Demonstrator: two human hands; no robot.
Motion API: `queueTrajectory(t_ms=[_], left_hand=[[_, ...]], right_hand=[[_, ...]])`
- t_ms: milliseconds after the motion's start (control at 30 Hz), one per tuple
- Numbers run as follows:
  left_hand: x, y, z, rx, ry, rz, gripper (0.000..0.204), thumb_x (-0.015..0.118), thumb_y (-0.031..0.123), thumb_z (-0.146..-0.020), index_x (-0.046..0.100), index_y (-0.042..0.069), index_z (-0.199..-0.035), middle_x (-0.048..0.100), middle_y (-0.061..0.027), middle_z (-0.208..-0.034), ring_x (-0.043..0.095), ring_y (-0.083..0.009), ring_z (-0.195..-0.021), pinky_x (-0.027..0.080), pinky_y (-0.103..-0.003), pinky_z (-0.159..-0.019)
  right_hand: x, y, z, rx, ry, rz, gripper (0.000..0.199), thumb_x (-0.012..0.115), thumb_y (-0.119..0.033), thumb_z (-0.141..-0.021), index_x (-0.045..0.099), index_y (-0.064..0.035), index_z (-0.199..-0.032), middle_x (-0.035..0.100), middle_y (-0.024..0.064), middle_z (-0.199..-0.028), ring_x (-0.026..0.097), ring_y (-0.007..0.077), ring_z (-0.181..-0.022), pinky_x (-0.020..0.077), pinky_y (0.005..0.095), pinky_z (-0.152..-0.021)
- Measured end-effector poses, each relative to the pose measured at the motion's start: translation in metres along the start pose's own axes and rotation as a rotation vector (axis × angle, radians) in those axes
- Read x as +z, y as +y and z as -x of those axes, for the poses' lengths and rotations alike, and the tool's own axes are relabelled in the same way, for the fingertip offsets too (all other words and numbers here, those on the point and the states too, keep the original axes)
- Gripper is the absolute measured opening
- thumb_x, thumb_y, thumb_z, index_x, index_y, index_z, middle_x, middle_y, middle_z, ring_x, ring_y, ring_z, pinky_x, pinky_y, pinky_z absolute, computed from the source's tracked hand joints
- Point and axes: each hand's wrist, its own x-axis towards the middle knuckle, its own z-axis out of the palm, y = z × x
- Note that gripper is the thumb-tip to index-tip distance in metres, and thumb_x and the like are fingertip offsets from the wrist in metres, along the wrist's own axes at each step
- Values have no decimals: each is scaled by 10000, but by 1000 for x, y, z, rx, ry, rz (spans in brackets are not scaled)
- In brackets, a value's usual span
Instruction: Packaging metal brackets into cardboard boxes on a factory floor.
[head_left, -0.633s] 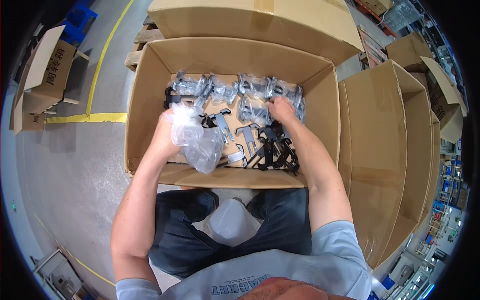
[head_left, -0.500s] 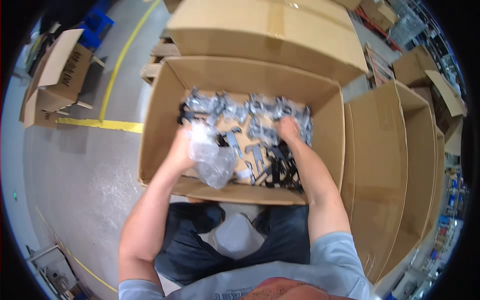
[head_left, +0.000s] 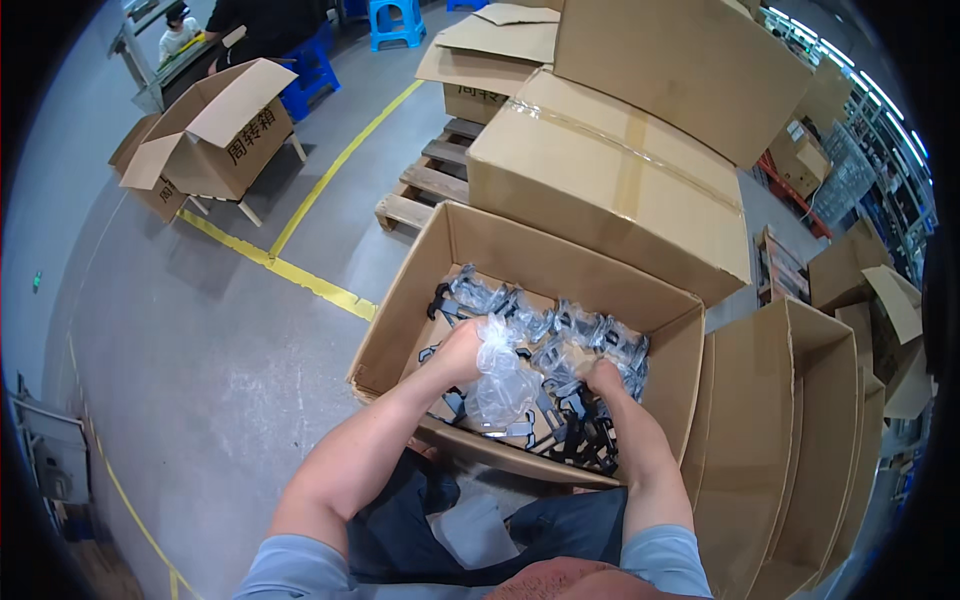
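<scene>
Both my hands reach into an open cardboard box (head_left: 400, 290). My left hand (head_left: 462, 350) is closed around the gathered top of a clear plastic bag (head_left: 503, 388), which hangs over the metal parts. On the right, my right hand (head_left: 602, 377) has its fingers curled in against a group of plastic-wrapped parts (head_left: 575, 328); the fingertips are hidden, and what they grip cannot be made out. Bare black brackets (head_left: 580, 430) lie in the near right of the box, below that hand. More wrapped parts (head_left: 475, 293) lie along the far side.
A large taped carton (head_left: 600, 150) stands right behind the box, on a wooden pallet (head_left: 435, 185). Tall open cartons (head_left: 750, 430) crowd the right side. At the far left stands another open carton (head_left: 225, 140), near blue stools (head_left: 397, 22) and a seated person.
My view has tilted up and swung left, so the box sits lower and further right. Both hands stay inside it, the left one still with the plastic bag.
</scene>
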Motion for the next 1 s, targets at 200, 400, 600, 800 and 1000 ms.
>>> queueTrajectory(t_ms=[200, 400, 600, 800, 1000], left_hand=[[-9, 6, 3, -71, 24, 13, 226, 645, 156, -765, 652, -22, -903, 684, -194, -913, 636, -362, -813, 507, -414, -763], [-9, 4, 4, -107, 15, 23, 242, 659, 162, -753, 654, -24, -907, 687, -195, -913, 639, -366, -818, 508, -423, -767], [-3, 4, 3, -79, 33, 63, 251, 663, 153, -744, 654, -23, -923, 688, -199, -910, 640, -369, -815, 509, -424, -763], [-5, 10, 3, -91, -9, 69, 263, 664, 140, -734, 645, -30, -933, 689, -205, -911, 639, -367, -811, 508, -420, -755], [-12, -1, 8, -86, 50, 262, 213, 667, 114, -736, 652, -15, -905, 690, -156, -847, 633, -282, -741, 501, -379, -703]], right_hand=[[13, 12, -11, -19, -3, -38, 492, 749, -407, -759, 704, 30, -979, 702, 215, -1006, 666, 392, -904, 535, 424, -809], [19, 14, -15, -105, -55, 169, 529, 734, -445, -796, 697, 51, -976, 697, 212, -980, 657, 366, -860, 534, 392, -787], [19, 17, -10, -94, 21, 24, 450, 691, -382, -832, 693, 58, -925, 701, 198, -907, 654, 351, -797, 534, 397, -743], [1, 4, 8, 49, -82, -369, 376, 615, -323, -863, 688, 47, -856, 690, 195, -819, 658, 345, -736, 539, 404, -665], [23, 13, 3, -285, -83, 120, 353, 652, -344, -816, 731, -8, -889, 718, 162, -862, 646, 380, -787, 525, 424, -743]])
